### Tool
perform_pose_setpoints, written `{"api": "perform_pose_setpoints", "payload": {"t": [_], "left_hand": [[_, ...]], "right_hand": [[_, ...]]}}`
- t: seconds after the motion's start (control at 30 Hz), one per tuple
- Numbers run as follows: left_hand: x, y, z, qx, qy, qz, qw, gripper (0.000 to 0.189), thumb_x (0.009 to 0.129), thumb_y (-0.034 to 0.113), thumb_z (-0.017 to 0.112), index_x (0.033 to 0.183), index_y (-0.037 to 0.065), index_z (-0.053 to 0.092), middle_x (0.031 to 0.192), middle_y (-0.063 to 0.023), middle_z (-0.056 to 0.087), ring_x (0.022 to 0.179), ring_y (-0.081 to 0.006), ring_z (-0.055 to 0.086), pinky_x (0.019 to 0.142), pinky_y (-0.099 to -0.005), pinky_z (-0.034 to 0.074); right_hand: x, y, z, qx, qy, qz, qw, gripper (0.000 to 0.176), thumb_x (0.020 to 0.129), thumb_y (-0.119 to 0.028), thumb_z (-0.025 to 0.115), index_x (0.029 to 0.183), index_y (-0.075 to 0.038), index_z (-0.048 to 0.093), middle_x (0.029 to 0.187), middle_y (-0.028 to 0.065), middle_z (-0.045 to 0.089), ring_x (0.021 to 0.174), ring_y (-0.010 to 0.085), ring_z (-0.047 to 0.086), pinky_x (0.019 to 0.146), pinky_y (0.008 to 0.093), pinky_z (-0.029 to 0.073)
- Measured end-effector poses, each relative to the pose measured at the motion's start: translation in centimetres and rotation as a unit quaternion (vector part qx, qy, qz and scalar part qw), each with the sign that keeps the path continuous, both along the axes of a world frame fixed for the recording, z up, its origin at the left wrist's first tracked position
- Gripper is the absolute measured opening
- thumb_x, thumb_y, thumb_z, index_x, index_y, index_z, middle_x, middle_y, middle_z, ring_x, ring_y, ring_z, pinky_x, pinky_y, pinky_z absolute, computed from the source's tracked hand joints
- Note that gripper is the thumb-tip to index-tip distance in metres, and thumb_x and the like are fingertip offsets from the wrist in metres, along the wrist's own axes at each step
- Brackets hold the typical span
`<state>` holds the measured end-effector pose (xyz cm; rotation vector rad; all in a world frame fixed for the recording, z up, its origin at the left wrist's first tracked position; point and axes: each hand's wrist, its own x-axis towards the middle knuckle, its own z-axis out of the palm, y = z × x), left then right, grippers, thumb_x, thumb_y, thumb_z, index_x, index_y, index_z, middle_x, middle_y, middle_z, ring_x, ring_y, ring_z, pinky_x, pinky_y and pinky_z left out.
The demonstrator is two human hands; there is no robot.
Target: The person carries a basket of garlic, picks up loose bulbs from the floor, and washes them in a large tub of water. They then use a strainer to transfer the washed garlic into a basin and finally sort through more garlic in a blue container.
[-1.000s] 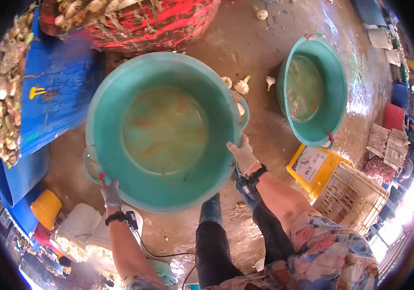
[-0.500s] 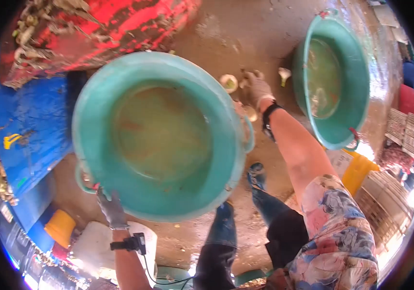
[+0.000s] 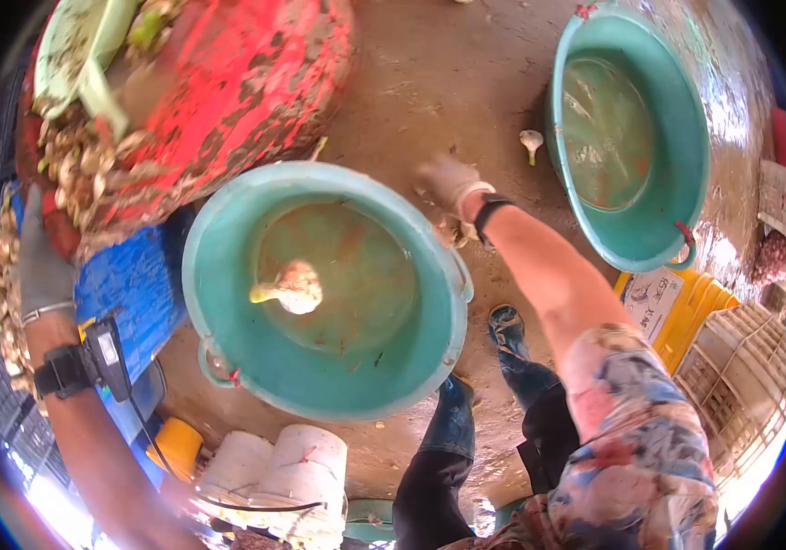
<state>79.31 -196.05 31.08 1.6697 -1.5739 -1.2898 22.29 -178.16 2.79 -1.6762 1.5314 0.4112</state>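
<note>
My left hand [image 3: 44,266], in a grey glove, is at the left edge of a mud-streaked red tub [image 3: 255,82], its fingers closed around the edge. The gloved right hand [image 3: 448,183] is low over the floor, just off the right rim of a large teal tub [image 3: 205,247]; motion smears its fingers. Just under that hand lie some garlic bulbs [image 3: 452,229], partly hidden by the wrist. Inside the teal tub's outline shows a single garlic bulb with a stem stub [image 3: 292,287]. Another stemmed garlic bulb [image 3: 530,145] lies on the floor further right.
A second teal tub [image 3: 695,147] stands at the right, above a yellow crate [image 3: 677,312] and a white slatted crate [image 3: 741,376]. Dry garlic scraps [image 3: 81,174] and a pale green piece [image 3: 81,55] sit on the red tub. White buckets [image 3: 301,467] stand below.
My left hand has left the teal tub's handle and moved up to the red tub. A garlic bulb now shows inside the teal tub's outline. My right hand has shifted slightly left and down.
</note>
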Motion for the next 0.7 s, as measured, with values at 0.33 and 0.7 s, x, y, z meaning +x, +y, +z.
{"api": "perform_pose_setpoints", "payload": {"t": [0.33, 0.7], "left_hand": [[-0.2, 0.1, -3.7, 0.033, -0.196, 0.215, 0.956, 0.034, 0.087, 0.021, 0.062, 0.112, -0.002, 0.058, 0.102, -0.0068, 0.061, 0.094, -0.0158, 0.055, 0.084, -0.0289, 0.043], [-4.1, 1.7, -2.7, 0.131, -0.151, 0.206, 0.958, 0.023, 0.086, 0.01, 0.062, 0.106, -0.001, 0.059, 0.088, -0.0047, 0.062, 0.077, -0.0137, 0.059, 0.065, -0.0245, 0.047]], "right_hand": [[-4.1, 1.3, 7.6, -0.02, -0.581, -0.358, 0.731, 0.032, 0.085, -0.025, 0.065, 0.105, -0.001, 0.064, 0.099, 0.0087, 0.064, 0.088, 0.0205, 0.062, 0.08, 0.034, 0.051], [-9.5, 2.4, -2.5, -0.063, -0.12, -0.618, 0.774, 0.026, 0.087, -0.02, 0.053, 0.109, -0.009, 0.057, 0.108, 0.0164, 0.057, 0.1, 0.0339, 0.055, 0.084, 0.0387, 0.045]]}}
